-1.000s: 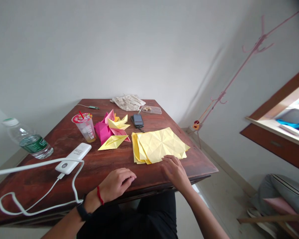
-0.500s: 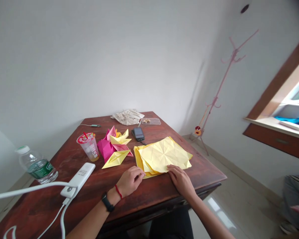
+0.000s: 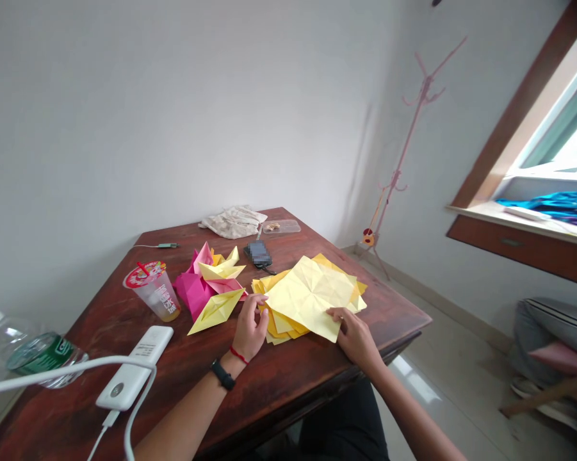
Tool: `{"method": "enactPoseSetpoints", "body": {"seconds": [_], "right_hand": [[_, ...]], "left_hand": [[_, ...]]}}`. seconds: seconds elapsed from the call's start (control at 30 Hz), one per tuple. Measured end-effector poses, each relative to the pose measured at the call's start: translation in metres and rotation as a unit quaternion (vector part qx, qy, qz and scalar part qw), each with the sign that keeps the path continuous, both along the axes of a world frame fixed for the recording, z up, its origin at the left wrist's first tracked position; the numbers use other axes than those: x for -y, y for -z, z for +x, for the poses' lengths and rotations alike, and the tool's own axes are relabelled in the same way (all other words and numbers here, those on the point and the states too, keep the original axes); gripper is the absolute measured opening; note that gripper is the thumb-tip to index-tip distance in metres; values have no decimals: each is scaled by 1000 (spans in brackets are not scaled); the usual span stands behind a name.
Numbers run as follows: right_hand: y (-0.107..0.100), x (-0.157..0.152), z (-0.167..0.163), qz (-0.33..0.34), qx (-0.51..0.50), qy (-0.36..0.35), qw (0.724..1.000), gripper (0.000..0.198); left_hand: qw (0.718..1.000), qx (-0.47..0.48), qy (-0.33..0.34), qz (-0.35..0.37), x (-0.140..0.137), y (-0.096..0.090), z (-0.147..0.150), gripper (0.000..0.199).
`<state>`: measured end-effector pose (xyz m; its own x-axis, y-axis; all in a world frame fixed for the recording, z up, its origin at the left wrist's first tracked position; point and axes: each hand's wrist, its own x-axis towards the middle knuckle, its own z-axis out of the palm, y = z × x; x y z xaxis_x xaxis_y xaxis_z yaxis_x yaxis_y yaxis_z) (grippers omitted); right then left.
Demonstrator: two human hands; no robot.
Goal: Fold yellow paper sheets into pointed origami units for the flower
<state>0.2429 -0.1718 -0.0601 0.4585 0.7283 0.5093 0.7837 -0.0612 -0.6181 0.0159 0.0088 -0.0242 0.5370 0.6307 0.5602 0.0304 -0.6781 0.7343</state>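
- Lying over a stack of yellow paper (image 3: 281, 325), the pale yellow sheet (image 3: 312, 291) sits turned at an angle to the sheets below, on the right-hand part of the wooden table (image 3: 288, 384)
- It looks about square, so it gives no clear long axis; creases fan out from its middle, one corner pointing toward the person and another toward the left hand (image 3: 250, 330)
- The right hand (image 3: 358, 336) is at the edge just above that near corner, fingers closed in a pinch on the paper, the rest of the sheet reaching away and to the left of them
- The left hand is at the left corner, forefinger and thumb slightly parted; it touches there, but whether it grips I cannot tell
- Both hands are at the sheet, the right one closer to the near corner
- Dark wood shows between the stack and the table's front edge, with a narrower strip to the right
- Left is tighter: a folded yellow piece (image 3: 216, 312) lies just beside the left hand, pink folded shapes (image 3: 193, 291) behind it
- Beyond the stack lies a phone (image 3: 258, 254)
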Motion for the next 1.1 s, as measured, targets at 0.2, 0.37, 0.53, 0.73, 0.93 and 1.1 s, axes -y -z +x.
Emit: {"method": "enactPoseSetpoints", "body": {"seconds": [0.2,0.37,0.53,0.73,0.93,1.1], "right_hand": [[0,4,2,64,-31,64,995,19],[0,5,8,137,-100,67,983,19],[-8,4,11,185,-248,68,948,34],[-49,-19,9,264,-506,20,821,40],[-120,-72,4,257,-561,-78,783,34],[-150,-126,-25,277,-528,-173,784,29]], "left_hand": [[996,35,-1,-84,0,-1,3,29],[991,12,42,-130,-1,1,4,41],[986,-25,84,-139,4,4,4,60],[988,-7,91,-123,11,5,2,62],[992,37,22,-114,7,5,1,51],[989,62,36,-130,1,-4,-3,32]]}}
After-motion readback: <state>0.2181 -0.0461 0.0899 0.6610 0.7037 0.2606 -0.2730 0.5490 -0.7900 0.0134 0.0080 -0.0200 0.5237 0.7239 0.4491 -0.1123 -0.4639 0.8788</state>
